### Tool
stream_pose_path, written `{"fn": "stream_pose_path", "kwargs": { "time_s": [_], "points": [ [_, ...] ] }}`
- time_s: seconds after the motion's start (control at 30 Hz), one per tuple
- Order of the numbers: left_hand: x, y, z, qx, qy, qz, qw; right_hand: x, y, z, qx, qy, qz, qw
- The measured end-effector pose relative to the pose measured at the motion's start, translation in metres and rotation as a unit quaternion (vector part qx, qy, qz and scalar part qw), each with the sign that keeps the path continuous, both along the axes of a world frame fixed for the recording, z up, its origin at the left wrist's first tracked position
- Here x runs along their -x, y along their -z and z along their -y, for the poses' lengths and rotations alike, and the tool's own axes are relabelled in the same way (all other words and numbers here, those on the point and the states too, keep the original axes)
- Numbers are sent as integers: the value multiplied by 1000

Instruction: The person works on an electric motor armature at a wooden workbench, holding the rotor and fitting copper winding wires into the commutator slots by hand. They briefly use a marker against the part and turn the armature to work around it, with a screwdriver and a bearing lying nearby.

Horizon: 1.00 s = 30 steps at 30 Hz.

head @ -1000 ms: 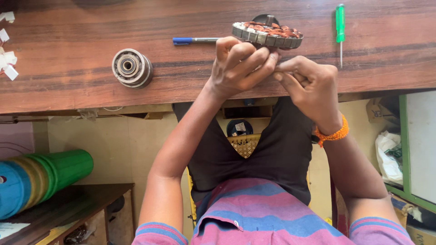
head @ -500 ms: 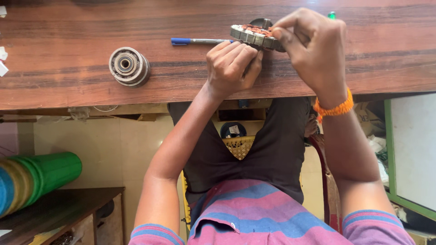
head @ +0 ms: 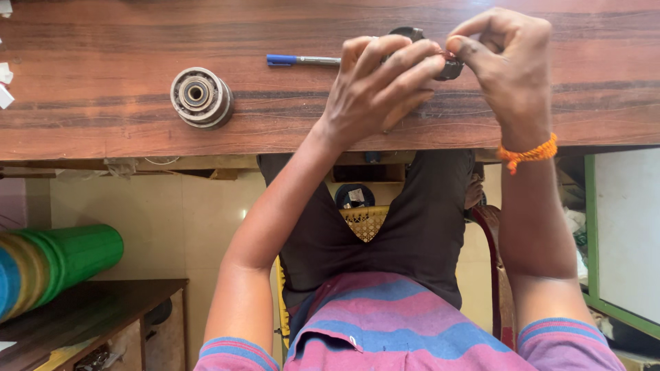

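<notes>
Rotor hub (head: 201,97): a round metal part lay alone on the wooden bench (head: 103,41), well left of the hands.
Pen (head: 301,60): blue-capped, it lay flat just left of the left hand.
Left hand (head: 378,86): fingers curled around the stator (head: 450,66), mostly hiding it.
Right hand (head: 512,62): thumb and forefinger pinched at the stator's copper windings above the bench.

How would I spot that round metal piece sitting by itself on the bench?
Start at the long dark wooden bench across the top of the view. To the left of the blue-capped pen, apart from both hands, lies a round grey metal part with stepped rings around a central hole. Unlike the pen, it is round, and no hand touches it.
</notes>
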<state>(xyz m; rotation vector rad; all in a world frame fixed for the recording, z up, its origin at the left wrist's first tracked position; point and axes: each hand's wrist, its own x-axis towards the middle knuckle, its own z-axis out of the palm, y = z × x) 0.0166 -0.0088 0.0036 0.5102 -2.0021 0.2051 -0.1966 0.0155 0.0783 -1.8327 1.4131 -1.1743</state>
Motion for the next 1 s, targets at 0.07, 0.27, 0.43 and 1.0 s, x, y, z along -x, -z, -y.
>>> {"fn": "stream_pose_path", "kwargs": {
  "time_s": [0.07,0.27,0.43,1.0],
  "points": [
    [2,3,3,-69,23,-4,997,1,-9,-15,-53,40,55,996],
    [3,5,4,-86,-7,-5,996,-6,-10,-59,46,18,-85,995],
    [0,-4,0,-33,-29,29,999,-4,10,-67,67,-25,-62,995],
    [-1,-9,-8,-41,5,-52,998,-3,6,-55,102,-1,-109,989]
  ]
}}
